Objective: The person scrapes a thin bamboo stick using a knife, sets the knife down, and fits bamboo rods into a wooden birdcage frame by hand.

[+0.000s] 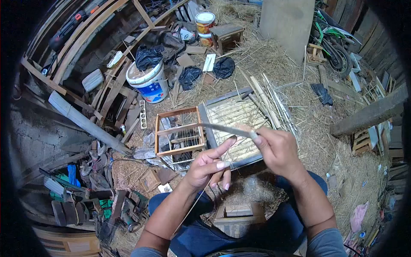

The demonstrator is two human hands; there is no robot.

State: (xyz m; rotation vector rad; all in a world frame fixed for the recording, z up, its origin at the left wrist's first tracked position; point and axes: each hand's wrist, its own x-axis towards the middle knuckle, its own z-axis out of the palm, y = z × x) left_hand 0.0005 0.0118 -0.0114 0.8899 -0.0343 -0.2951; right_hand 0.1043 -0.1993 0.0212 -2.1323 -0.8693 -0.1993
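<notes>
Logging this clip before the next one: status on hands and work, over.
Right hand gripping long blade. Left hand holding thin stick. Wooden frame just beyond; nothing seen blocking the hands.

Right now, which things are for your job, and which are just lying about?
Probably for the job: blade in right hand, thin stick in left hand, perhaps frame and stick pile.

Seemingly lying about: bucket, motorbike, stool, pink cloth.
</notes>
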